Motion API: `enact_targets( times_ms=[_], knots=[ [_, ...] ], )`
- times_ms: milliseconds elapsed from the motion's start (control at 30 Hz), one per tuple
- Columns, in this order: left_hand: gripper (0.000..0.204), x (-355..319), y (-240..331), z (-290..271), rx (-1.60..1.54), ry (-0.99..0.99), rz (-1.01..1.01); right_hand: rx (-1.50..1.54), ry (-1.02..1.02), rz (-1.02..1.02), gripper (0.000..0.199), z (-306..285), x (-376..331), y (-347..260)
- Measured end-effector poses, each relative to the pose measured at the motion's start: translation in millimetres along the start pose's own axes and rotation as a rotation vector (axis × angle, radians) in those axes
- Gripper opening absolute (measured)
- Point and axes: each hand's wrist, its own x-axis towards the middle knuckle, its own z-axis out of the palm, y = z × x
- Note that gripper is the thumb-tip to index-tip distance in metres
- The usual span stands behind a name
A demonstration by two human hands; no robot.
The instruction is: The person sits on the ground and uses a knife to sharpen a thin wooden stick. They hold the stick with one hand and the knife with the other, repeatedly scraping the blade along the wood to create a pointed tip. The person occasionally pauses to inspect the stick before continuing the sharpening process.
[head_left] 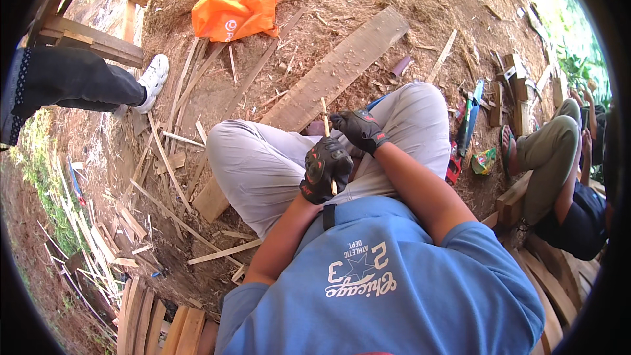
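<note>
My left hand (327, 165), in a black glove with red marks, is closed around a thin pale wooden stick (325, 115). The stick points away from me, its near end showing below the fist. Just right of its upper part is my right hand (359, 129), gloved the same way, with its fingers curled closed. Whatever those fingers hold is hidden. Both hands are over my lap, between my bent legs in light grey trousers (246, 158). Past my knees lies a wide wooden plank (355, 49) strewn with shavings.
An orange bag (236, 10) lies at the far left. A person's leg in a white shoe (154, 82) stands left; another person sits right. Near my right knee is a blue-and-black saw-like tool (470, 118). Wood strips (167, 158) and stacked boards (148, 319) cover the left ground.
</note>
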Motion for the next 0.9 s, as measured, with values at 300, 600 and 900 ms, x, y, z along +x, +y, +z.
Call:
enact_targets(
  times_ms=[300, 600, 900],
  knots=[
    [0.021, 7.4, 2.5, 0.4, -0.017, -0.057, 0.026, 0.035, -0.052, 0.094, 0.047, 10.7, 21.8, 23.4],
    [0.03, 0.2, 2.0, 2.8, 0.023, -0.048, -0.051, 0.01, -0.063, 0.105, 0.047, 1.8, 16.3, 13.2],
    [0.034, 4.9, 3.2, 1.5, 0.021, -0.083, -0.064, -0.104, -0.033, 0.162, 0.046, 10.2, 26.2, 19.9]
  ],
)
